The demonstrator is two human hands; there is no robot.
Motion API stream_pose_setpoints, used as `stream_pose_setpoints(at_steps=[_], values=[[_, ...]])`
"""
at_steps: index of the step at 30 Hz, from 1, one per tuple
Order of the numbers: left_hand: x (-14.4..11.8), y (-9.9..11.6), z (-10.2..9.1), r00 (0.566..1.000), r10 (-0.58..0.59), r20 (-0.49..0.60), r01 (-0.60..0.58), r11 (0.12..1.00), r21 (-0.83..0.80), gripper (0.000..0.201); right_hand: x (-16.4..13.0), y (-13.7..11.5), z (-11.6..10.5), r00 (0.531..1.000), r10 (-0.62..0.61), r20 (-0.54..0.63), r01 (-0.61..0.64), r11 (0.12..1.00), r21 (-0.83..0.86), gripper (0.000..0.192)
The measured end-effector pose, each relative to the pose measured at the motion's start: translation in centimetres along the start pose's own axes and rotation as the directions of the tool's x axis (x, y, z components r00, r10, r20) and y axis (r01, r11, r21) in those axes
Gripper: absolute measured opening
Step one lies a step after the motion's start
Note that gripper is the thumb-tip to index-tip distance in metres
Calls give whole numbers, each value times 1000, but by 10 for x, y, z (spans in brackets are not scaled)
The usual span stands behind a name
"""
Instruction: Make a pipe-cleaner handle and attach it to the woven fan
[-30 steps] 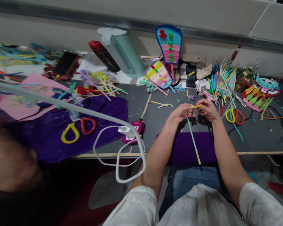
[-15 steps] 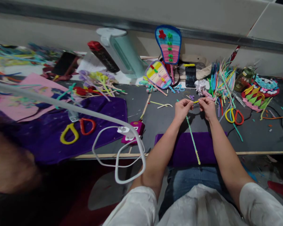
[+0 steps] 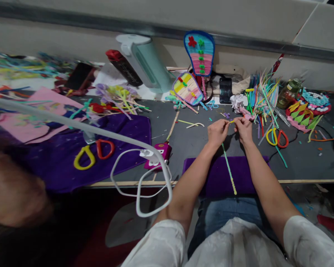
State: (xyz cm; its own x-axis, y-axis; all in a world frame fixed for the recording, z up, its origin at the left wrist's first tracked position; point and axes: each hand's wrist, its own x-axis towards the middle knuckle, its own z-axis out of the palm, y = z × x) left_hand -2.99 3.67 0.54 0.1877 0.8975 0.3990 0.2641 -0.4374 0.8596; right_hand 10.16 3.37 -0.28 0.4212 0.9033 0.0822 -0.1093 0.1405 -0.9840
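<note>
My left hand (image 3: 218, 131) and my right hand (image 3: 243, 129) are close together over the grey tabletop, fingers closed in a pinch. Between their fingertips is a short yellow pipe cleaner (image 3: 232, 121), gripped from both sides; most of it is hidden by the fingers. A long green pipe cleaner with a yellowish tip (image 3: 229, 167) runs from under my left hand toward me, across a folded purple cloth (image 3: 211, 178). Yellow-and-red-handled scissors (image 3: 282, 138) lie to the right of my right hand.
A bundle of colourful pipe cleaners (image 3: 263, 96) and a phone (image 3: 225, 90) are behind my hands. Two fan-shaped craft pieces lean near a pale green jug (image 3: 149, 63). A white cable (image 3: 100, 131) crosses the left foreground, by a purple power socket (image 3: 158, 154). Another person's blurred arm (image 3: 16, 185) is far left.
My left hand has turned and shifted slightly right, its fingers more curled. The yellow piece stays between my fingertips. A yellow bit seen above the phone now appears farther right.
</note>
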Motion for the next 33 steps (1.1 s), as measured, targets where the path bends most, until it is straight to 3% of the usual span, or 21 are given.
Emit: stream_pose_setpoints(at_steps=[5, 10, 17, 25, 33], values=[[-1, 2, 0, 1000, -20, 13, 21, 999, -25, 14, 3, 5, 2, 997, 66, -48, -66, 998, 2, 20], [1, -1, -3, 999, -37, -26, 37, 999, -28, 12, 4, 3, -3, 995, 89, 37, -88, 996, -25, 26], [10, -9, -3, 992, -124, -33, 121, 988, -96, 16, 4, -6, -10, 992, 13, 125, -12, 1000, -15, 34], [17, -13, -3, 963, -261, 65, 261, 851, -455, 20, 2, -15, -16, 973, 11, 229, -12, 1000, 4, 33], [16, -15, -4, 940, -307, 148, 337, 769, -544, 27, 5, -10, -18, 972, -65, 227, 82, 994, -67, 29]])
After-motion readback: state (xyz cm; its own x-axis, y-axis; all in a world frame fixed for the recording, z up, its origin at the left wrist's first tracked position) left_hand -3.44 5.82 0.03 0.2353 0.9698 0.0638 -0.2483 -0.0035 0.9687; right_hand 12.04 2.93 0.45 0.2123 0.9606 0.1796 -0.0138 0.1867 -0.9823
